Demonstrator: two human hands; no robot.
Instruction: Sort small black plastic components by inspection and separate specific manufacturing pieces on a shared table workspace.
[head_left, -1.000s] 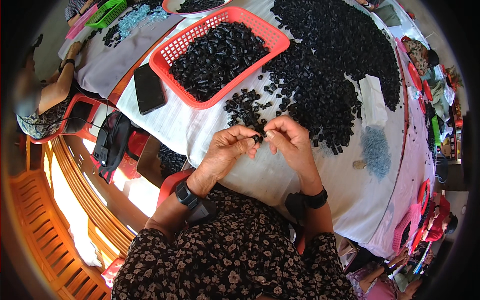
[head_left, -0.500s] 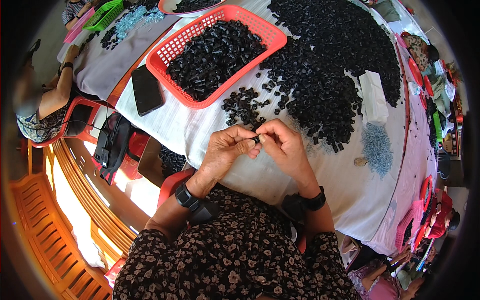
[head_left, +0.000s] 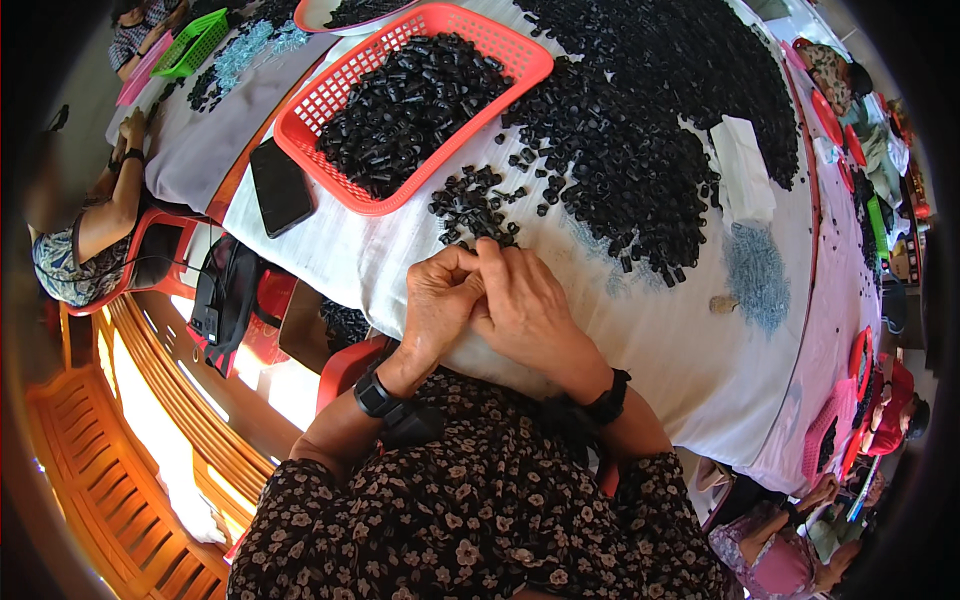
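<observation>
My left hand [head_left: 440, 298] and my right hand [head_left: 527, 308] meet over the white cloth, just in front of a small pile of black plastic caps [head_left: 474, 202]. The fingers of my left hand are curled in a pinch, and the right hand partly covers their tips. My right fingers lie bent and close together against the left ones, pointing toward the pile's near edge. Whatever sits between the fingertips is hidden. Behind the small pile stands a red plastic basket [head_left: 400, 198] heaped with black tubular pieces [head_left: 420, 110].
A large heap of black caps [head_left: 640, 170] covers the table's right side. Near it lie a white folded packet [head_left: 743, 170] and clear bluish small pieces [head_left: 757, 275]. A black phone [head_left: 282, 187] rests left of the basket. Another person's arm [head_left: 115, 205] reaches the neighbouring table.
My right hand has swung left and turned over the left fingertips. The small black piece seen between my fingers earlier is now hidden. The view has shifted slightly.
</observation>
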